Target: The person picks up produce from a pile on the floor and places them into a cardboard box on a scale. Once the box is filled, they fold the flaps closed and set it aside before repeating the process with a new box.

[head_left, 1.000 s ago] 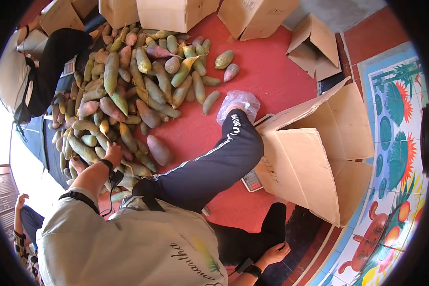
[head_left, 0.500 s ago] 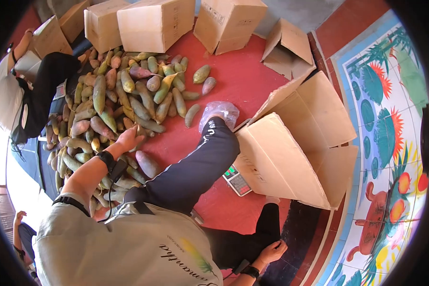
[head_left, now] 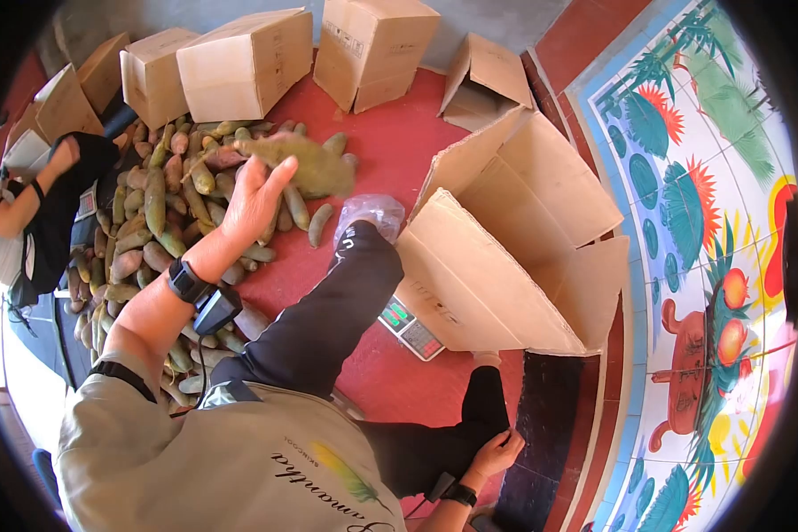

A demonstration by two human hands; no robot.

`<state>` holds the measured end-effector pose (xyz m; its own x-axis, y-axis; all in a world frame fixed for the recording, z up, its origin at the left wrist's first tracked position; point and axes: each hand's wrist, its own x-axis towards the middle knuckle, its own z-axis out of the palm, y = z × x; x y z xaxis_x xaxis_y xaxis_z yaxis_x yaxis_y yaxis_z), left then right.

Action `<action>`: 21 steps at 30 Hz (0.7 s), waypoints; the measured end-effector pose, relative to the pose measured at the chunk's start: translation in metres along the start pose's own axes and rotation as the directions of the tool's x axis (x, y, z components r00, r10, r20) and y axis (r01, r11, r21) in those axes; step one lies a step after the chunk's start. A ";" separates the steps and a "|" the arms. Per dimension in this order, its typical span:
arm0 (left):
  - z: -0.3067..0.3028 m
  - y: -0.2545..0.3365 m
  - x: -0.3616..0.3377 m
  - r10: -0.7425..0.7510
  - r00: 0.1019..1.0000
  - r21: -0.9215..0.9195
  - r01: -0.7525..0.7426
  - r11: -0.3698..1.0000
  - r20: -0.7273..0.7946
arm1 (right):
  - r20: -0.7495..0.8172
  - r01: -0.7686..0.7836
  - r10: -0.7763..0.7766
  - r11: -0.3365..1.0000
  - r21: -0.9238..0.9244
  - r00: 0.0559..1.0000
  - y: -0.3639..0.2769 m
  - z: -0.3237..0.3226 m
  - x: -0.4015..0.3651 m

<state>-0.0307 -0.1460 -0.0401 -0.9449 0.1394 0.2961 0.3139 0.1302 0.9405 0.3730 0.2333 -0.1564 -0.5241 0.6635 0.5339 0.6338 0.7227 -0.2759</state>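
Note:
My left hand (head_left: pixel 255 202) is raised above the pile, its fingers closed round a long green vegetable (head_left: pixel 315 167) that is smeared by motion. Below it spreads a heap of elongated vegetables (head_left: pixel 155 199), green-brown to pinkish, some tapered at the ends. Their exact kind is not clear. At the lower right, my right hand (head_left: pixel 496 454) rests against my dark trouser leg (head_left: pixel 486 399) with its fingers curled together. Whether it grips the cloth or something small is hidden.
A large open carton (head_left: pixel 496 275) stands right of my knee, above a digital scale (head_left: pixel 410 328). Several cardboard boxes (head_left: pixel 244 66) line the back wall. Clear plastic (head_left: pixel 372 213) covers my foot. Another person (head_left: pixel 49 204) sits at the left. Painted tiles (head_left: pixel 683 266) cover the right wall.
My left hand has lifted off the pile and moved upward with the green vegetable. My right hand stays by my leg. The whole view has shifted somewhat.

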 end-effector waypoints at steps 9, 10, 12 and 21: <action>0.084 0.108 0.025 0.456 0.890 -0.506 -0.380 0.774 0.029 | -0.003 -0.018 0.018 1.000 0.005 1.000 -0.006 -0.003 -0.001; 0.087 0.114 0.024 0.490 0.869 -0.456 -0.411 0.789 0.065 | 0.005 -0.024 0.024 1.000 0.001 1.000 -0.006 -0.004 -0.001; 0.098 0.120 0.025 0.542 0.838 -0.488 -0.447 0.750 0.066 | 0.001 -0.019 0.019 1.000 -0.004 1.000 -0.005 -0.003 0.000; 0.136 0.115 0.026 0.558 0.758 -0.263 -0.493 0.829 0.339 | 0.008 -0.020 0.020 1.000 -0.007 1.000 -0.005 -0.003 0.000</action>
<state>-0.0067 0.0064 0.0526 -0.5097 0.5110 0.6922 0.7015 -0.2191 0.6782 0.3709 0.2291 -0.1525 -0.5160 0.6790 0.5222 0.6477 0.7082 -0.2808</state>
